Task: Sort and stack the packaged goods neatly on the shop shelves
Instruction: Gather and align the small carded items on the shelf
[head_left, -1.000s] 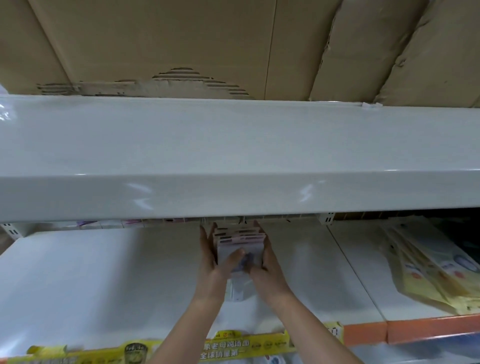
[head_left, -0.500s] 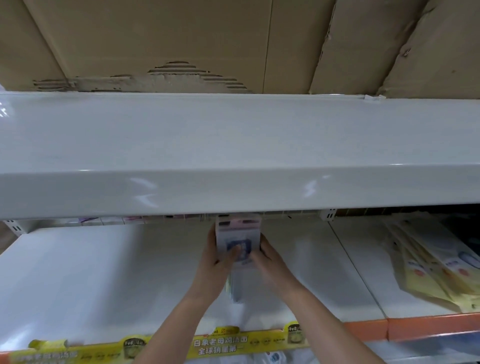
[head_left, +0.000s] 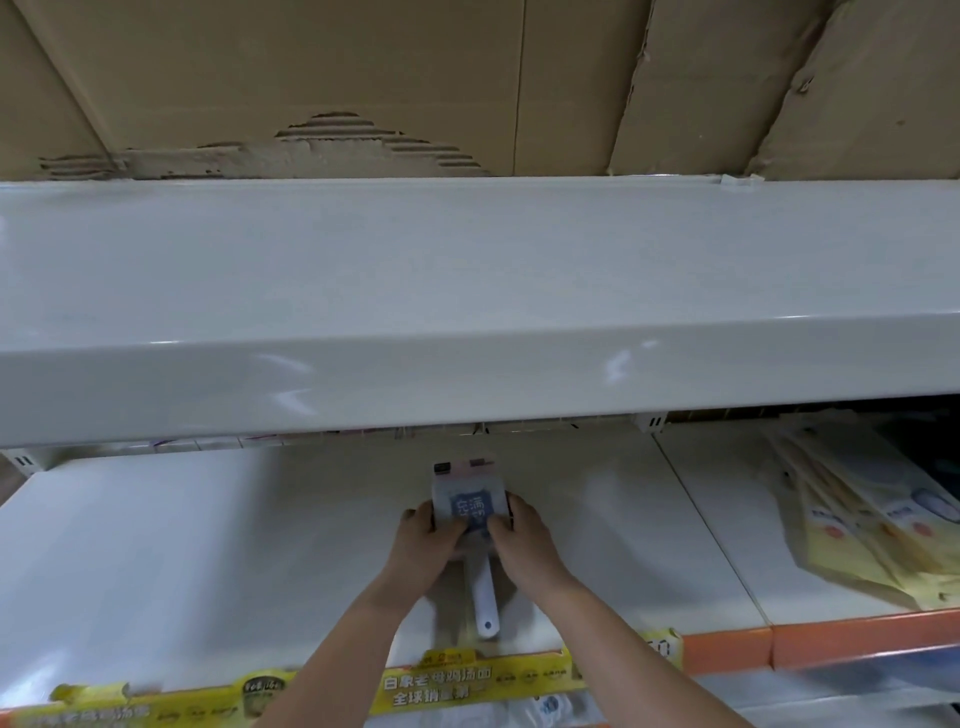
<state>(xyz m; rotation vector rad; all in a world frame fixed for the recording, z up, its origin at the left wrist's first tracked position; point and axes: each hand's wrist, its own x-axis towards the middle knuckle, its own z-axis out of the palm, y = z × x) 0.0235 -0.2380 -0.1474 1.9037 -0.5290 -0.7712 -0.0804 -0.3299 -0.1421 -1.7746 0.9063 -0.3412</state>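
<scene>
1. Packaged goods first: you have a small stack of packs (head_left: 468, 496) between your two hands, over the middle of the lower shelf (head_left: 208, 545), well back from its front edge.
2. Your left hand (head_left: 426, 540) grips the left side of the stack, with the fingers (head_left: 410, 515) curled round its edge and the thumb pressed on the front face.
3. Your right hand (head_left: 524, 540) grips the right side the same way, thumb on the front near the blue label (head_left: 470, 506).
4. The top pack shows a pale face with that blue shield-shaped label; a pink strip with dark marks runs along its far end.
5. A white handle (head_left: 483, 597) with a hole at its tip sticks out from under the stack toward you, lying between your wrists.
6. Whether the stack rests on the shelf or is held just above it cannot be told.
7. To the right, on the next shelf panel, a fanned pile of flat yellow packets (head_left: 862, 525) lies well apart from your hands.
8. A row of small boxes (head_left: 208, 441) lines the back of the lower shelf, mostly hidden by the upper shelf (head_left: 467, 291).
9. Yellow price strips (head_left: 467, 680) run along the front edge below your arms, with an orange strip (head_left: 810, 642) to the right.
10. Torn brown cardboard (head_left: 363, 78) covers the wall above the upper shelf.
</scene>
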